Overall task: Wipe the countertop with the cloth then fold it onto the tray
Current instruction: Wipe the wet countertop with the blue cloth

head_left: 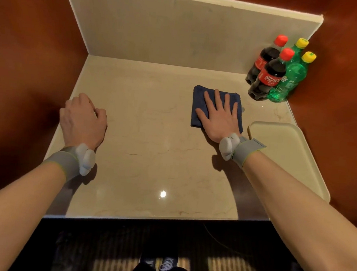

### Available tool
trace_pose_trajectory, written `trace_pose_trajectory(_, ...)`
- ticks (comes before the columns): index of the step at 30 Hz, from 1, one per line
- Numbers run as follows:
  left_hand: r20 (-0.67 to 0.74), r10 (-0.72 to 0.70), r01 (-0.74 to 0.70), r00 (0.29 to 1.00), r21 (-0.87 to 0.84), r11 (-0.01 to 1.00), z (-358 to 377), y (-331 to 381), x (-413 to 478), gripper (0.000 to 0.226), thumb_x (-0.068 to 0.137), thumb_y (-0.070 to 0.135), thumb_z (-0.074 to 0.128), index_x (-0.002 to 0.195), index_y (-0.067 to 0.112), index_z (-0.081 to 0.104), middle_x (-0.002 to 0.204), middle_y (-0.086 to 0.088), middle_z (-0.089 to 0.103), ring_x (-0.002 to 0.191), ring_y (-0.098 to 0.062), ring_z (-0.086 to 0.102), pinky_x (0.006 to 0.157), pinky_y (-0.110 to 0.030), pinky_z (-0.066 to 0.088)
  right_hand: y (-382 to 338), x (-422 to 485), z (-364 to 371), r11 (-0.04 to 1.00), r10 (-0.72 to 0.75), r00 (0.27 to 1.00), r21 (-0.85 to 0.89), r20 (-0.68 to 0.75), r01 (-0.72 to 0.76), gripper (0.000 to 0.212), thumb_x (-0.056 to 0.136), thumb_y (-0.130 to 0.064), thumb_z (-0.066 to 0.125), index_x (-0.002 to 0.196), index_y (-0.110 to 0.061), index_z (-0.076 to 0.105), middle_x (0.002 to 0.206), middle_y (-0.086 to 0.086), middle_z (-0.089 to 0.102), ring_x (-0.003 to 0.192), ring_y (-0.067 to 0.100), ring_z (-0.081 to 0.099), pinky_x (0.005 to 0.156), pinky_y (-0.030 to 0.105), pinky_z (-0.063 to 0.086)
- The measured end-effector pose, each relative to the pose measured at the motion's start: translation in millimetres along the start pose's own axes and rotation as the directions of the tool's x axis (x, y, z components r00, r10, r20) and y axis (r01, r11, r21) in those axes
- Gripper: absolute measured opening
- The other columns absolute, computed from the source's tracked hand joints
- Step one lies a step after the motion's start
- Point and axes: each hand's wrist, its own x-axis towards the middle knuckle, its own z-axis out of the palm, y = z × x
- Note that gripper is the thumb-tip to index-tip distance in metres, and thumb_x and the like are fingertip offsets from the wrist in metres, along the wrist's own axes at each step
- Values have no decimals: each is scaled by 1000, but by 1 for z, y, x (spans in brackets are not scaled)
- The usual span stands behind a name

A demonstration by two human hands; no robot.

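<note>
A dark blue cloth (198, 103), folded into a square, lies flat on the beige marble countertop (150, 146) right of centre. My right hand (219, 117) rests palm down on the cloth with its fingers spread, covering much of it. My left hand (83, 119) sits at the counter's left edge with its fingers curled under, holding nothing. A cream tray (288, 158) lies at the right edge of the counter, just right of the cloth, and my right forearm crosses its near corner.
Two cola bottles (269, 75) and two green soda bottles (290, 80) stand in the back right corner. A pale backsplash (182, 34) closes the rear, and red-brown walls (29, 57) flank both sides. The counter's front edge drops to dark floor.
</note>
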Motion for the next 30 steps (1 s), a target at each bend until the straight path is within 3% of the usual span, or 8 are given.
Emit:
trace_pose_trajectory(9, -60, 126, -123, 990, 61, 991, -2, 1, -7, 14, 95, 19, 49, 95, 6, 53, 99, -20, 57, 95, -39, 49, 81, -51, 39, -43, -55, 13, 995, -104, 994, -2, 18, 105, 73, 108, -64, 21, 170, -32, 0, 179, 3, -8, 164, 36, -11, 131, 57, -6)
trace_pose_trajectory(19, -103, 238, -252, 966, -147, 957, -17, 0, -10, 17, 102, 16, 49, 88, 9, 56, 87, -13, 58, 85, -34, 51, 78, -46, 39, -82, -99, 23, 951, -306, 951, 55, 35, 304, 73, 107, -66, 27, 169, -37, 1, 179, -3, -9, 164, 29, -13, 131, 52, -10)
trace_pose_trajectory(22, -94, 367, -379, 926, -224, 898, -23, 8, -20, 14, 99, 9, 57, 85, 7, 58, 84, -12, 58, 81, -34, 52, 73, -45, 40, -78, -97, 18, 938, -321, 945, 159, 64, 308, 75, 105, -67, 36, 169, -39, 9, 179, -6, -5, 165, 27, -10, 132, 49, -9)
trace_pose_trajectory(24, -23, 486, -472, 874, -281, 836, -27, 29, -27, 12, 99, 10, 58, 87, 7, 60, 87, -10, 59, 84, -34, 54, 74, -44, 43, -73, -94, 7, 918, -334, 940, 252, 73, 307, 76, 103, -65, 46, 168, -37, 20, 179, -8, 6, 165, 24, -1, 133, 48, -1)
trace_pose_trajectory(26, 77, 541, -485, 838, -351, 801, -27, 56, -29, 14, 104, 14, 53, 99, 7, 65, 99, -9, 61, 95, -32, 56, 82, -43, 45, -65, -92, -6, 898, -329, 943, 325, 54, 295, 69, 102, -58, 55, 164, -32, 36, 174, -6, 28, 162, 22, 19, 131, 45, 19)
trace_pose_trajectory(28, 161, 548, -454, 821, -400, 796, -23, 82, -27, 23, 107, 16, 48, 119, 8, 66, 117, -8, 62, 111, -29, 56, 92, -42, 46, -55, -92, -20, 890, -308, 951, 347, -22, 296, 51, 102, -46, 61, 148, -24, 57, 154, -1, 57, 143, 22, 50, 116, 44, 43)
trace_pose_trajectory(30, 246, 561, -447, 790, -394, 803, -18, 100, -20, 31, 109, 17, 46, 134, 8, 62, 130, -9, 59, 122, -29, 54, 99, -42, 45, -46, -91, -30, 886, -256, 960, 369, -110, 279, 29, 101, -34, 66, 125, -19, 71, 123, 0, 73, 113, 21, 67, 96, 42, 54)
